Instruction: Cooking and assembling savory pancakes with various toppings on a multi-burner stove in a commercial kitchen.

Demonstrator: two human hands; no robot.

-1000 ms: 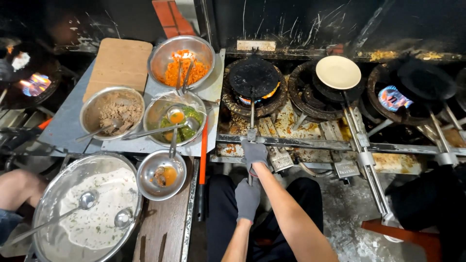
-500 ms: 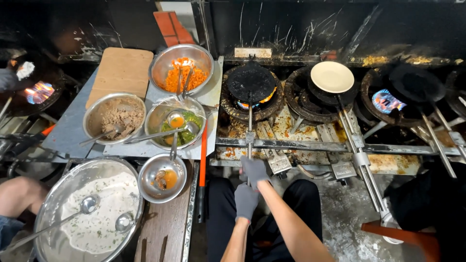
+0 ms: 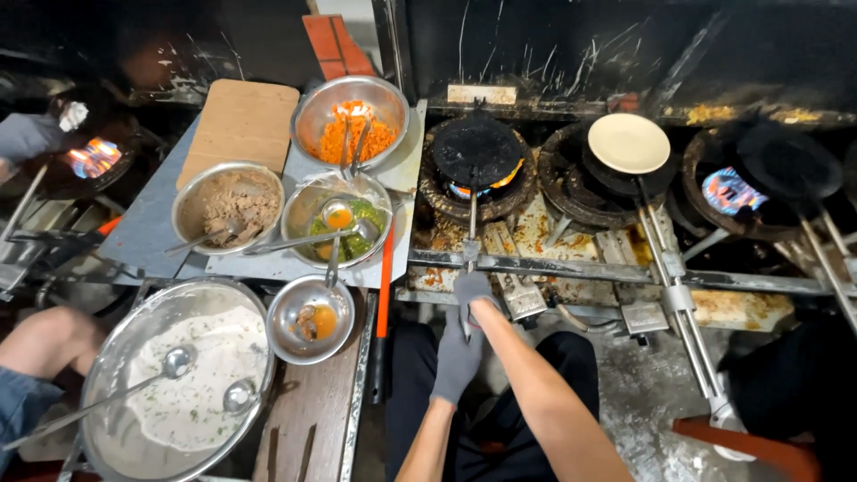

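Gloved right hand point(image 3: 471, 290) clamped on long metal handle point(image 3: 470, 234) of blackened round pan point(image 3: 476, 149) over flame; gloved left hand point(image 3: 457, 360) loose below, holding nothing. Heating step; steady lift needed next.

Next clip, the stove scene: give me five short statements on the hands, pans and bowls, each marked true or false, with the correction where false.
1. The right hand grips the long handle of the black pan. True.
2. The left hand holds a ladle. False: it hangs below the right hand, holding nothing visible.
3. The pan with pale batter sits on the middle burner. True.
4. The bowl of orange shreds is empty. False: it holds orange shreds and tongs.
5. The large basin of white batter holds two ladles. True.
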